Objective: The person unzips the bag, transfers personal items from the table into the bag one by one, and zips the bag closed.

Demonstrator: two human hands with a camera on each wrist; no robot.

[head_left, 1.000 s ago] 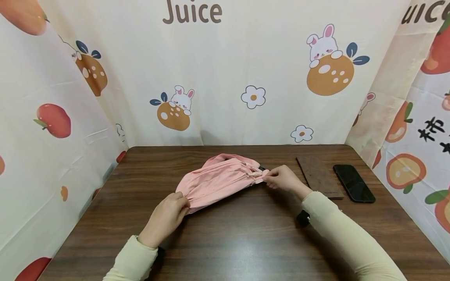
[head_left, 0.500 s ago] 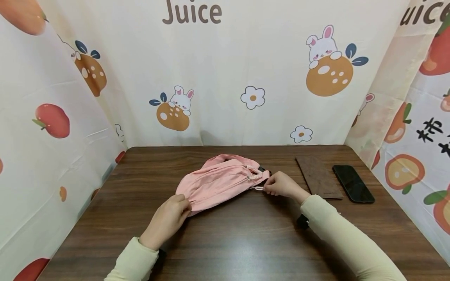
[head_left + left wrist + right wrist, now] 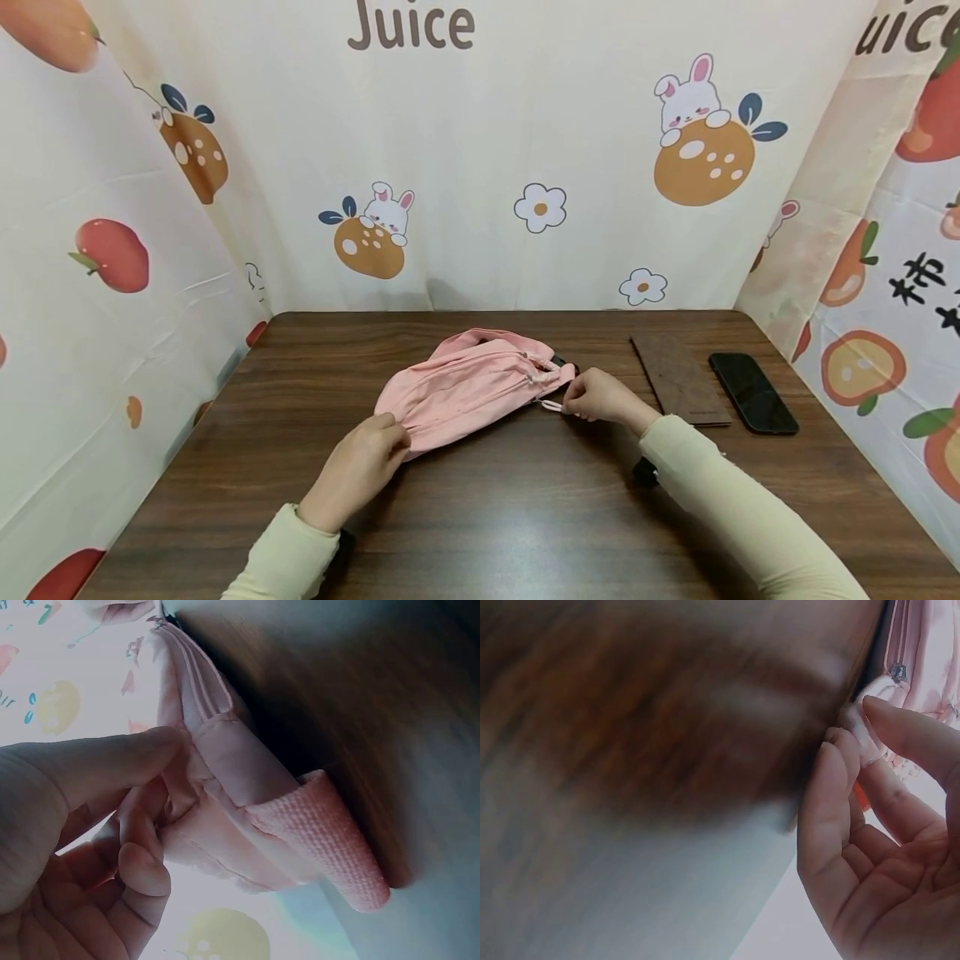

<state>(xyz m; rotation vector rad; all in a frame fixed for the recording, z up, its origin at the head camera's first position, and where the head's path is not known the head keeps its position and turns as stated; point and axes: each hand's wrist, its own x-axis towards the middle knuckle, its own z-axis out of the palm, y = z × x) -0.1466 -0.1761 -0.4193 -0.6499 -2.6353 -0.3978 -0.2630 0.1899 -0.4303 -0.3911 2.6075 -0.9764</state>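
Observation:
A pink waist bag (image 3: 457, 387) lies slanted on the table, with zips along its length and a strap loop behind. At its near left end, my left hand (image 3: 360, 467) pinches the fabric between thumb and fingers. The left wrist view shows this pinch beside a zip (image 3: 196, 675) and a woven strap end (image 3: 322, 840). My right hand (image 3: 606, 395) is just off the bag's right end. Its thumb and finger pinch a pale zip pull cord (image 3: 551, 405). In the right wrist view the cord runs to a metal slider (image 3: 898, 673) on the bag's edge.
Right of the bag, a brown notebook (image 3: 682, 379) lies on the dark wooden table (image 3: 495, 525). A black phone (image 3: 753, 392) is beside it, near the right edge. Printed curtains (image 3: 480, 150) surround the table at the back and sides.
My right hand has shifted from the bag's right tip slightly down to the zip pull cord, which now shows stretched from the bag. My left hand keeps its grip on the left end.

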